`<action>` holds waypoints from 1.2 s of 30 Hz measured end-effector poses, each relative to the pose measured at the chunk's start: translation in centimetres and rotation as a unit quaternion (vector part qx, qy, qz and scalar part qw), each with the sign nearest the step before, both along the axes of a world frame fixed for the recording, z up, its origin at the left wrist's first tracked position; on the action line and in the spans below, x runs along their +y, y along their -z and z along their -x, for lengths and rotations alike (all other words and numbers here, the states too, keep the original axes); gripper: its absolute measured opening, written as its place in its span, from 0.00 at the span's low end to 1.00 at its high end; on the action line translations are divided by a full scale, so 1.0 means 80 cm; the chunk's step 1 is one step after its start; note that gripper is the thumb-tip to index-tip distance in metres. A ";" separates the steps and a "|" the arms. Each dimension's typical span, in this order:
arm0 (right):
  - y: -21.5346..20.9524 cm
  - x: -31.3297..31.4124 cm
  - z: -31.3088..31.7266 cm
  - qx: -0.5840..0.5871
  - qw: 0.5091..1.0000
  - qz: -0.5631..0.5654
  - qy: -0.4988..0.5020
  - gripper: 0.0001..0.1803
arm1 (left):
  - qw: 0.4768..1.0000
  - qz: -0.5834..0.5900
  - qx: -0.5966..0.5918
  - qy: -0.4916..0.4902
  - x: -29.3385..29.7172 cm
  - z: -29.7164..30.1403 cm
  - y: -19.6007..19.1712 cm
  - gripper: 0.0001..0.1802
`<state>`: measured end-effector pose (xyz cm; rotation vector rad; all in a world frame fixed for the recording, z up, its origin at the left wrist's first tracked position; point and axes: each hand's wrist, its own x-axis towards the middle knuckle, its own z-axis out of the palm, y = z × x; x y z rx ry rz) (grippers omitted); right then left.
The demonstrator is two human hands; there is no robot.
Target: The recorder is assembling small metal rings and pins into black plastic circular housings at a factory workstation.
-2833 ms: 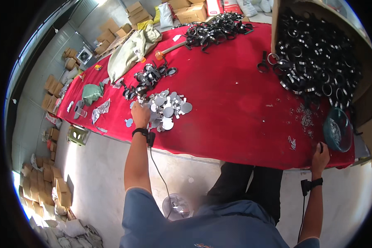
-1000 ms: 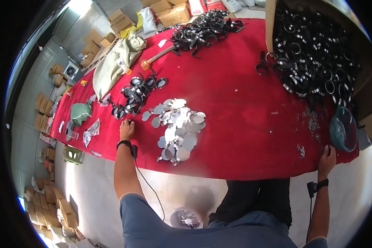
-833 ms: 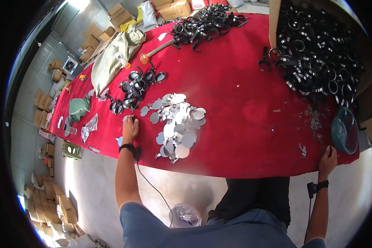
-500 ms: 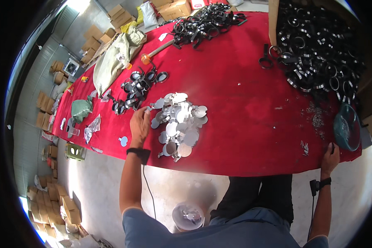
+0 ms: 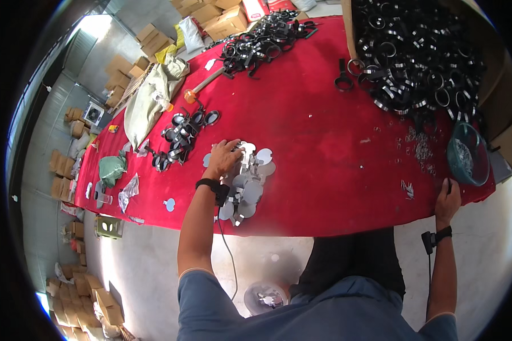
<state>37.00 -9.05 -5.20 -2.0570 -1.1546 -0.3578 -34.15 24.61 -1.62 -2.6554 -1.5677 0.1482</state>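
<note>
A pile of flat silver discs with small tabs (image 5: 251,193) lies on the red-covered table. My left hand (image 5: 224,159) rests over the upper left of this pile, its fingers stretched out across the discs; nothing shows gripped in it. At the table's front right edge, my right hand (image 5: 448,202) is closed beside a green plastic bowl (image 5: 456,165) of small metal pieces. A small dark end shows at its fingertips, too little to name. Loose metal clips (image 5: 422,149) are scattered left of the bowl, with a few thin pins (image 5: 407,189) nearer the front edge.
A large heap of black rings with handles (image 5: 421,62) fills a cardboard box at the right. Smaller groups of black ring parts (image 5: 182,136) sit beyond the discs. A mallet (image 5: 194,93), a pale sack (image 5: 148,105) and a green bag (image 5: 112,168) lie leftward. A bucket (image 5: 265,298) stands on the floor.
My left hand has moved right, from the pile's left edge to over the discs. My right hand stays by the bowl. The whole view has shifted slightly.
</note>
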 end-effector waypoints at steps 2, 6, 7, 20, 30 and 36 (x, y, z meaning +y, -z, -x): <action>0.000 0.003 0.001 -0.006 1.000 -0.002 0.003 0.18 | 0.996 -0.029 0.028 0.084 -0.014 0.003 -0.005 0.22; 0.000 0.007 0.003 0.006 1.000 -0.004 -0.007 0.17 | 0.963 0.081 -0.250 -0.067 -0.046 -0.015 -0.018 0.30; 0.001 0.008 0.003 -0.001 1.000 -0.004 -0.005 0.17 | 0.928 0.138 -0.335 -0.086 -0.057 -0.013 -0.025 0.32; 0.011 -0.007 -0.017 -0.002 1.000 0.005 0.001 0.17 | 0.901 -0.160 -0.343 -0.213 -0.109 0.195 -0.067 0.32; 0.001 0.006 -0.003 -0.029 0.999 0.022 -0.026 0.18 | 0.919 -0.175 -0.149 -0.321 -0.198 0.310 0.066 0.18; -0.050 0.024 0.008 -0.093 0.989 0.078 -0.082 0.13 | 0.950 -0.133 -0.180 -0.218 -0.229 0.265 0.030 0.18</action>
